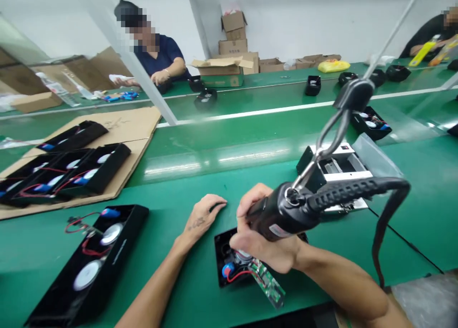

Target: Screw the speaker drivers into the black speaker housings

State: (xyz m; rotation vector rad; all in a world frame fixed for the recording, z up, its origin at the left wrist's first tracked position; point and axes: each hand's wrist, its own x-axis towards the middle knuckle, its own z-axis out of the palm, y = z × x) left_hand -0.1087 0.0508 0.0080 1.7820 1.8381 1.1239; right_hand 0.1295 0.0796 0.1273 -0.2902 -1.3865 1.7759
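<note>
My right hand is wrapped round a black electric screwdriver, which hangs from a metal hook and has a thick black cable. Beneath that hand lies a black speaker housing with a blue cylinder, red wires and a green circuit board sticking out over its near edge. The tool's tip is hidden behind my fingers. To the left of the housing, my left hand rests on the green table, thumb and fingertips close together; whether anything small is between them cannot be made out.
A long black housing with two speakers lies at the left. More housings sit on cardboard beyond it. A white and black device stands behind the screwdriver. Across the green line, a person works near an open box.
</note>
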